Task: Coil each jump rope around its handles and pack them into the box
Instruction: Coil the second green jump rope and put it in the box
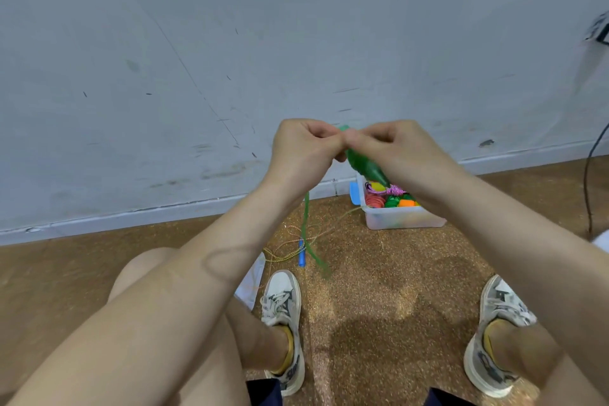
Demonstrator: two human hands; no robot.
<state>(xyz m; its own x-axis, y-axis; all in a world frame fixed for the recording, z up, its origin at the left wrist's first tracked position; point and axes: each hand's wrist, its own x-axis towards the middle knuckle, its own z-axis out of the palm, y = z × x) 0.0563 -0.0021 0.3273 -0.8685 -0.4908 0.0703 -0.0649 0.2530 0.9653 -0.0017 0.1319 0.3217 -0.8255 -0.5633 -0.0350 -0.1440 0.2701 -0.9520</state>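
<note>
Rope first: where is the green jump rope point(306, 214) sitting relative to the hands?

It is hanging in the air, above the floor point(379, 273). Its green handle point(365, 166) is slanting from the meeting fingertips down and to the right. It is passing under the right hand point(395, 148), with its lower tip pointing at the box point(405, 223).

Are the hands gripping?

Both are curling around it. The left hand point(303, 148) and the right hand are pinching the handle's upper end, knuckles nearly touching. I am not managing to tell whether one handle or two are lying there.

Where is the loose cord point(309, 247) trailing?

It is dropping from under the left hand, its end reaching the floor near a blue handle point(301, 255) of another rope.

Which hand is looking better placed for winding?

I am judging the left, since the cord is falling on its side while the right is bracing the handle along its long axis. The box is waiting just beyond the right wrist, holding coiled ropes.
</note>
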